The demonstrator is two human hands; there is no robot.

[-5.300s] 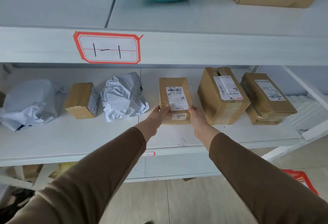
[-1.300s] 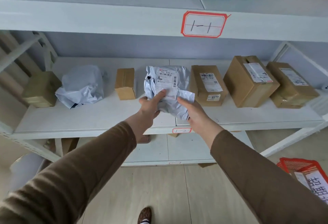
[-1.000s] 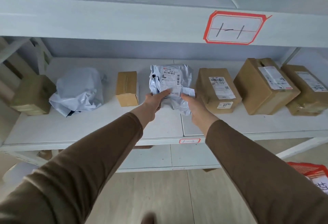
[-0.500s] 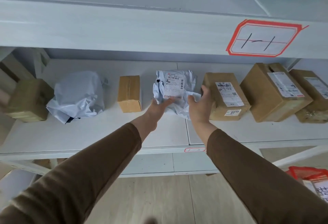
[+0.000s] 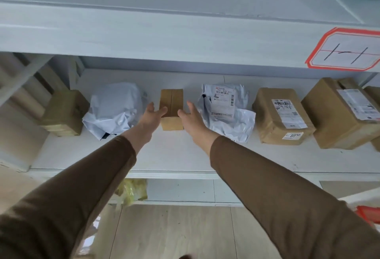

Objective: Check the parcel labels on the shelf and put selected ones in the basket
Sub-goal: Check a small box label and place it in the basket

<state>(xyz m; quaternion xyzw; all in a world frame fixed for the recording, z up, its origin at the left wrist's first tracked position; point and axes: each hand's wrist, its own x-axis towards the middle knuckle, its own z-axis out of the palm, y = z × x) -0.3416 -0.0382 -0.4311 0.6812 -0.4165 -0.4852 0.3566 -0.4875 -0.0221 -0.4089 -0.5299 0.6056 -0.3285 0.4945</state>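
A small brown cardboard box (image 5: 172, 102) stands on the white shelf (image 5: 185, 154), no label visible on its top or front. My left hand (image 5: 152, 116) reaches at its left side and my right hand (image 5: 190, 118) at its right side, both with spread fingers; whether they touch the box is unclear. To the right lies a crumpled white poly mailer (image 5: 226, 110) with its label facing up. Further right sit a labelled brown box (image 5: 281, 115) and a bigger labelled box (image 5: 341, 115). A red basket (image 5: 370, 214) shows at the lower right edge.
A white poly bag (image 5: 115, 108) and a taped brown box (image 5: 63, 113) lie left of the small box. The shelf beam above carries a red-bordered tag (image 5: 347, 52) marked 1-1. A yellow bag (image 5: 133, 192) sits on the lower shelf. Wooden floor lies below.
Both hands have let go of the white poly mailer, which now lies on the shelf, and moved left to either side of the small brown box. The view has shifted left.
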